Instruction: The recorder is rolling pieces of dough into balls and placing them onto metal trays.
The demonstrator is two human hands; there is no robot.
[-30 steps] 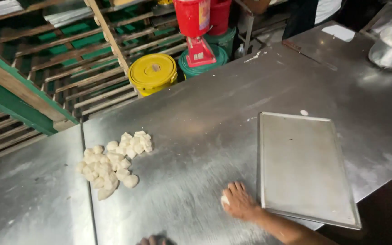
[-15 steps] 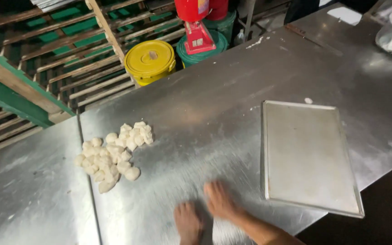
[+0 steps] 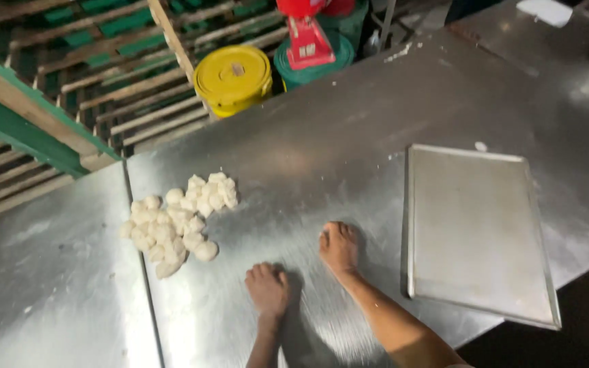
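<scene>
Both hands slid forward; dough pieces (image 3: 175,221) lie left of left hand (image 3: 267,288).

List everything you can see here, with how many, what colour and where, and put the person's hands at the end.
dough pieces: a heap, too many to count surely, white, left on the table
baking tray: one, grey metal, nothing on it, right on the table
steel table: silver, fills most of the view
yellow bucket: one, lidded, on the floor beyond the table
green bucket: one, beside the yellow one, behind a red machine
wooden racks: brown and green, top left
left hand: palm down on the table
right hand: palm down, near the tray
</scene>
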